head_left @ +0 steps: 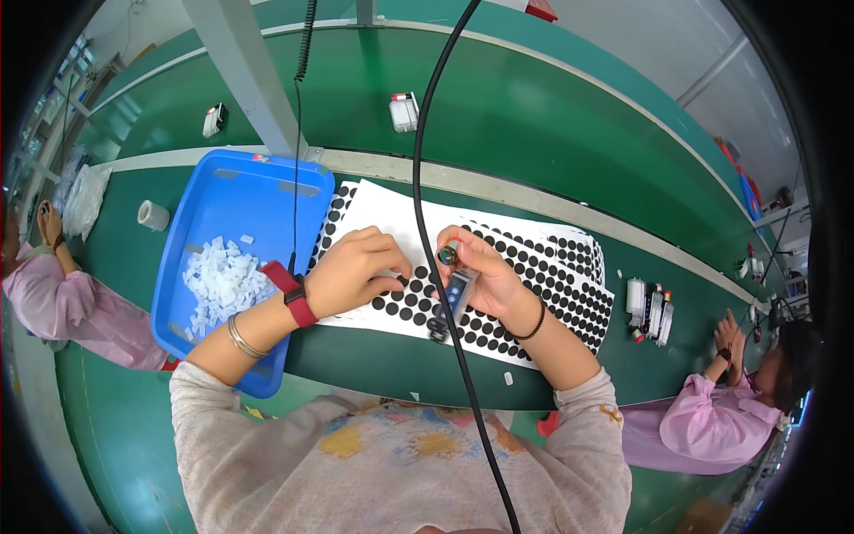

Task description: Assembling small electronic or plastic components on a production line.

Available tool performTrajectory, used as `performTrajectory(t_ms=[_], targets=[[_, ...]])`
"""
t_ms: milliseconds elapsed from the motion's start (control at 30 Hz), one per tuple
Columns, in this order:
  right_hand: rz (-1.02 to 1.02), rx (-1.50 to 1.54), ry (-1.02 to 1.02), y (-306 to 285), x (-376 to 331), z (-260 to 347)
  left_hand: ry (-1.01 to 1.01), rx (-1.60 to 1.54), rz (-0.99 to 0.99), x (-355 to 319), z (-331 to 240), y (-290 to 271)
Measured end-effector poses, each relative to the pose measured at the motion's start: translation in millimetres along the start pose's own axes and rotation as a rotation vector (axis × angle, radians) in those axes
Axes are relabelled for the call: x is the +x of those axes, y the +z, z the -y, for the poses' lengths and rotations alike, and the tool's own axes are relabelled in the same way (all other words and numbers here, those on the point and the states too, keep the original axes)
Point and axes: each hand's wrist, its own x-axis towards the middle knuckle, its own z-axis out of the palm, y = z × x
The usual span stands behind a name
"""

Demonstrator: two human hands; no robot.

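Matt white paper sheets (498,240) of black dot stickers are lying mid-frame; the blue tray (222,205) at left is showing glossy plastic, holding translucent plastic bits (222,278), over a smooth green surface (534,116).

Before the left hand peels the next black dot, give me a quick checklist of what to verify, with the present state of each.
1. Left hand on the dot sheets, fingertips at a black dot: ok.
2. Right hand grips the small clear device, tilted over the sheets: ok.
3. Dots left on the sheets, many rows: ok.
4. Black cable hangs between the hands, crossing the device: not ok.
5. Blue tray of white plastic parts sits beside the left forearm, apart from the sheets' working area: ok.
6. Dot already on a fingertip: cannot tell.
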Motion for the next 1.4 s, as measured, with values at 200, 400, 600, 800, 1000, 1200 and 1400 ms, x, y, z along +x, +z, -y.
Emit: performTrajectory(t_ms=[200,400,600,800,1000,1200,1400], targets=[[-0.053,0.075,-0.068,0.8,1.6,0.2,0.004,-0.099,0.041,7.5,7.4,0.1],[-0.074,0.084,-0.109,0.9,1.5,-1.8,0.089,0.03,-0.02,0.0,3.4,-0.8],[-0.12,0.075,-0.151,2.9,2.7,-3.2,-0.168,-0.424,0.053,22.6,-7.5,-20.7],[-0.167,0.016,-0.19,7.0,3.2,-4.3,-0.015,-0.141,-0.242,51.8,-23.3,-11.1],[-0.19,0.027,-0.205,8.3,3.9,-5.1,-0.025,-0.062,-0.2,54.4,-24.5,-11.4],[-0.14,0.028,-0.19,0.8,3.9,-7.2,-0.033,-0.024,-0.191,54.4,-25.3,-10.0],[-0.237,0.023,-0.224,7.5,4.0,-11.3,-0.001,0.145,-0.262,49.7,-25.3,-1.6]])
